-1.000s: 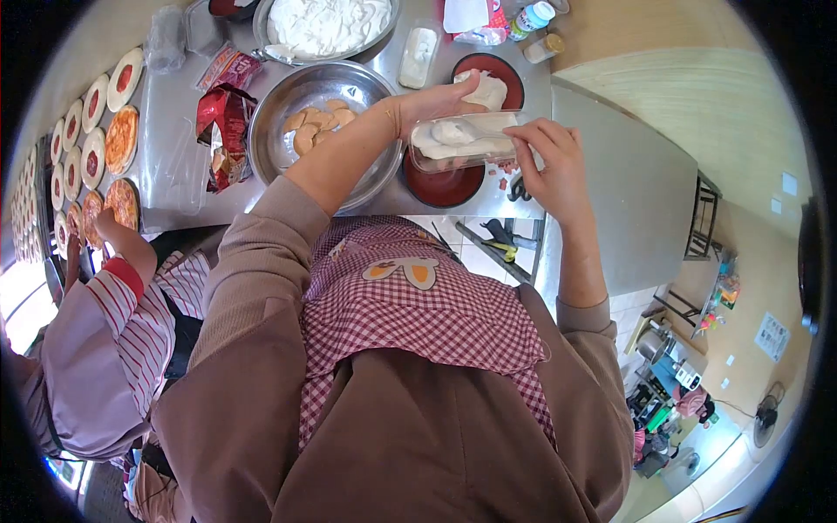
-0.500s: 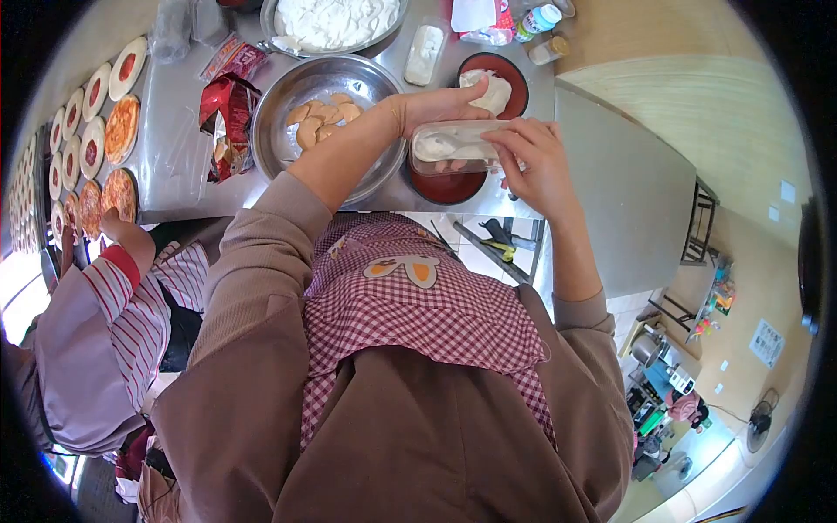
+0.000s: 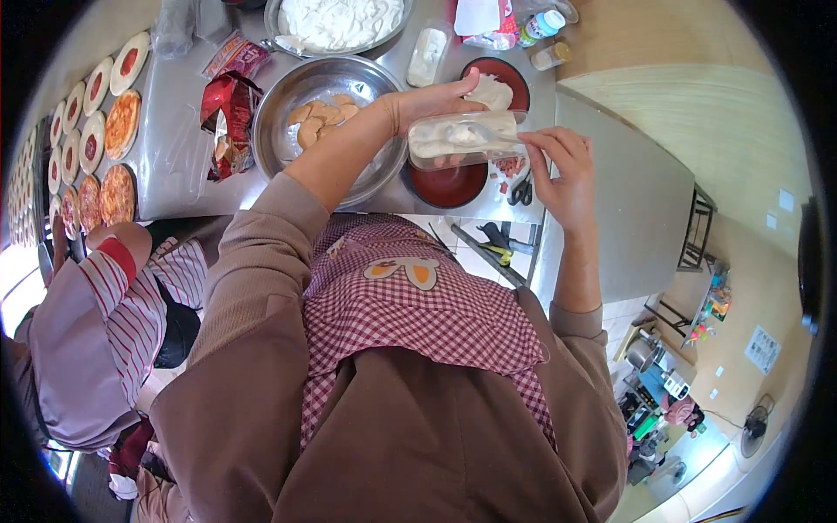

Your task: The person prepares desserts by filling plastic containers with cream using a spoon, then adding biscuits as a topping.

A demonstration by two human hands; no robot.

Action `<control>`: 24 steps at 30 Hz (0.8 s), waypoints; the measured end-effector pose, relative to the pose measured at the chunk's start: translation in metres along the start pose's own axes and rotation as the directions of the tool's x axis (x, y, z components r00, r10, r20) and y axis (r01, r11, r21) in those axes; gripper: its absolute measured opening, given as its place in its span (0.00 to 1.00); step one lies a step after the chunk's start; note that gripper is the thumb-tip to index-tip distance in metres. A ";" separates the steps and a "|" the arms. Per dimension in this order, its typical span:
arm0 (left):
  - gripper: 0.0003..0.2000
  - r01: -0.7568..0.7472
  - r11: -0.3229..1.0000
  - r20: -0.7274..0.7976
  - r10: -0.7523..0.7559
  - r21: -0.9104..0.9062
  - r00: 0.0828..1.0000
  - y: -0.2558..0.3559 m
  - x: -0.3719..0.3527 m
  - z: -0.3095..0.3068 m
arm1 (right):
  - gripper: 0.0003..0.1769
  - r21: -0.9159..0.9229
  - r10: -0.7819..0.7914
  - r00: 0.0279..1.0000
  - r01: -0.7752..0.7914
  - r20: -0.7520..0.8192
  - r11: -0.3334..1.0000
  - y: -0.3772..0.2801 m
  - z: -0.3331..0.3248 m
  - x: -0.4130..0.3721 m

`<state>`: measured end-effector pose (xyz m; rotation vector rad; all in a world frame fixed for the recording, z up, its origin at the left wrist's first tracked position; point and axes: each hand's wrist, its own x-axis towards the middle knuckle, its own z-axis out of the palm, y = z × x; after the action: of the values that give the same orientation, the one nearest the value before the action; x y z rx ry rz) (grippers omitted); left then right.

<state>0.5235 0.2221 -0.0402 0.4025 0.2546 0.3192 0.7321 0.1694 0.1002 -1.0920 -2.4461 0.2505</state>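
My left hand [image 3: 427, 105] is wrapped around a clear plastic tub [image 3: 421, 157] from the far side, its fingertips showing through the wall. White cream [image 3: 436, 142] lies inside the tub. Between the thumb and fingers of my right hand [image 3: 567, 174] is a spoon [image 3: 499, 137], its head dipped in the cream. Below the tub sits a red bowl [image 3: 446, 187], partly covered by it. Behind my left hand, another red bowl [image 3: 516, 78] holds white cream. Scissors [image 3: 521, 190] and small reddish bits lie by the table's near edge.
A steel bowl [image 3: 270, 113] with round biscuits [image 3: 311, 131] stands left of the tub. Farther back are a bowl of whipped cream [image 3: 340, 22] and another filled tub [image 3: 427, 59]. A torn red packet [image 3: 228, 113] lies left. A co-worker [image 3: 96, 340] stands near topped dough rounds [image 3: 129, 61].
My right hand has moved right and slightly down, drawing the spoon toward the tub's right end. The scissors now show. The tub has shifted slightly, and the co-worker's arm has moved.
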 end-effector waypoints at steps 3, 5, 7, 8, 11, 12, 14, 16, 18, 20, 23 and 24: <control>0.45 -0.020 1.000 -0.021 0.021 0.014 1.000 0.001 -0.001 0.000 | 0.10 0.022 0.043 0.999 -0.043 -0.010 0.999 0.005 -0.003 -0.003; 0.44 -0.056 0.998 0.070 0.056 0.007 0.996 0.002 -0.005 -0.001 | 0.10 0.048 0.082 0.996 -0.081 -0.021 0.996 0.009 -0.006 -0.006; 0.42 -0.074 0.996 0.185 0.082 -0.050 0.979 0.004 -0.010 -0.002 | 0.08 0.304 0.317 0.948 -0.295 -0.024 0.906 0.016 -0.008 -0.009; 0.40 -0.085 0.990 0.293 0.115 -0.115 0.949 0.004 -0.015 -0.002 | 0.08 0.311 0.314 0.949 -0.291 -0.024 0.905 0.021 -0.006 -0.012; 0.36 -0.189 0.982 0.043 0.189 -0.007 0.981 0.005 -0.021 0.003 | 0.08 0.522 0.521 0.853 -0.429 -0.034 0.737 0.029 0.004 -0.020; 0.36 -0.190 0.982 0.041 0.189 -0.004 0.981 0.006 -0.022 0.004 | 0.08 0.593 0.585 0.808 -0.439 -0.069 0.675 0.030 0.007 -0.020; 0.32 -0.309 0.948 -0.177 0.292 -0.078 0.940 0.008 -0.021 0.004 | 0.09 0.662 0.648 0.754 -0.436 -0.101 0.610 0.033 0.010 -0.021; 0.31 -0.379 0.924 -0.165 0.365 -0.056 0.916 0.019 -0.020 -0.003 | 0.10 0.691 0.726 0.673 -0.460 -0.137 0.557 0.039 0.013 -0.023; 0.29 -0.552 0.833 -0.305 0.522 -0.016 0.796 0.031 -0.022 -0.010 | 0.11 0.733 0.755 0.640 -0.445 -0.141 0.514 0.048 0.017 -0.027; 0.28 -0.566 0.825 -0.363 0.529 0.008 0.767 0.043 -0.025 -0.007 | 0.11 0.770 0.787 0.600 -0.430 -0.147 0.472 0.053 0.017 -0.030; 0.26 -0.545 0.831 -0.409 0.540 0.115 0.736 0.052 -0.020 -0.001 | 0.13 0.777 0.832 0.531 -0.452 -0.161 0.439 0.059 0.016 -0.036; 0.26 -0.533 0.839 -0.398 0.530 0.113 0.749 0.052 -0.012 0.000 | 0.12 0.792 0.836 0.527 -0.440 -0.153 0.422 0.062 0.015 -0.037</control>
<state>0.4998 0.2628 -0.0163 0.3915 0.5596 0.9818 0.7872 0.1839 0.0542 -1.4689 -1.0829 0.8841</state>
